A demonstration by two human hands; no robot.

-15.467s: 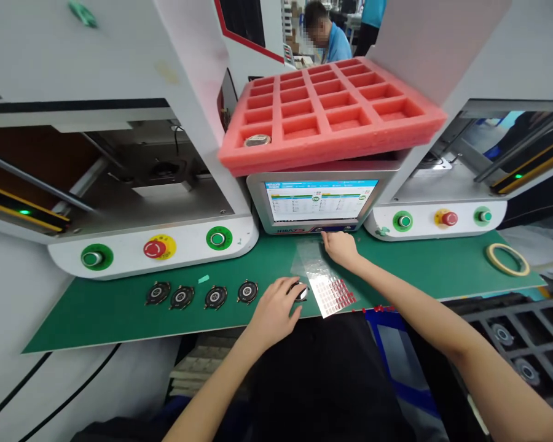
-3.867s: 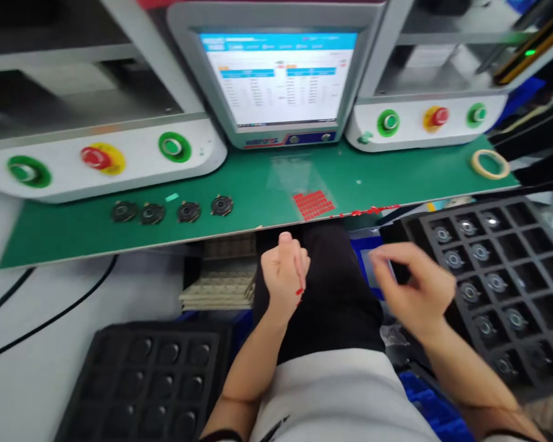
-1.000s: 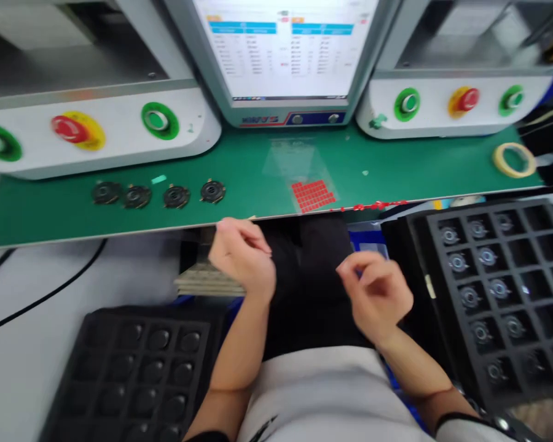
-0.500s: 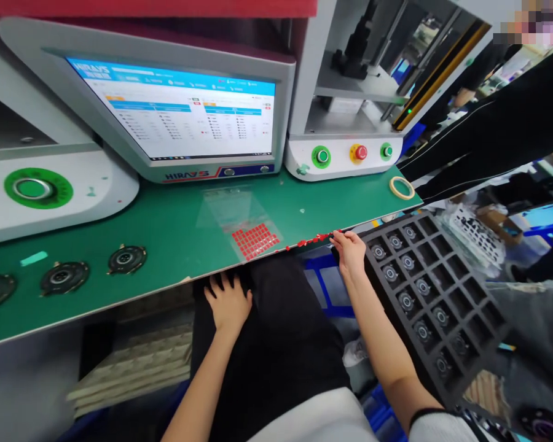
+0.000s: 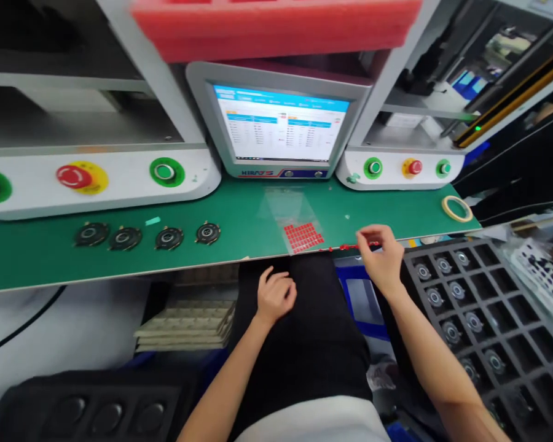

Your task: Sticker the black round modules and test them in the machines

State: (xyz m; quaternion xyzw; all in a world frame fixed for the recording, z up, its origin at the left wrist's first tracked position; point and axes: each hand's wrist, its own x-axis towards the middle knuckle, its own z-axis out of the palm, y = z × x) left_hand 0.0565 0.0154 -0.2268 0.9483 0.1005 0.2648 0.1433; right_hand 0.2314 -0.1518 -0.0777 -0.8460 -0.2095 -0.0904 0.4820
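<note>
My right hand [image 5: 382, 261] is at the front edge of the green bench, its thumb and index fingertips drawn together in a pinch. Whatever is between them is too small to make out. Small red pieces [image 5: 345, 247] are strung along the bench edge beside those fingertips. Left of them, a clear sheet holds a grid of red stickers [image 5: 303, 237]. Above my dark-clothed lap, my left hand [image 5: 276, 297] has loosely bent, partly separated fingers, with nothing visible in them. Several round black parts [image 5: 169, 237] lie in a row on the bench to the left.
At the right, a black compartment tray [image 5: 482, 294] holds several round parts. A tape roll [image 5: 457, 209] lies near the bench's right end. Behind stand a monitor [image 5: 281, 132] and machine panels with a red button [image 5: 74, 177]. Another black tray [image 5: 87, 393] is at lower left.
The view has swung left, showing more of the bench. My left hand has lifted from my lap and its spread fingers have curled. My right hand stays by the red pieces, its wrist more raised.
</note>
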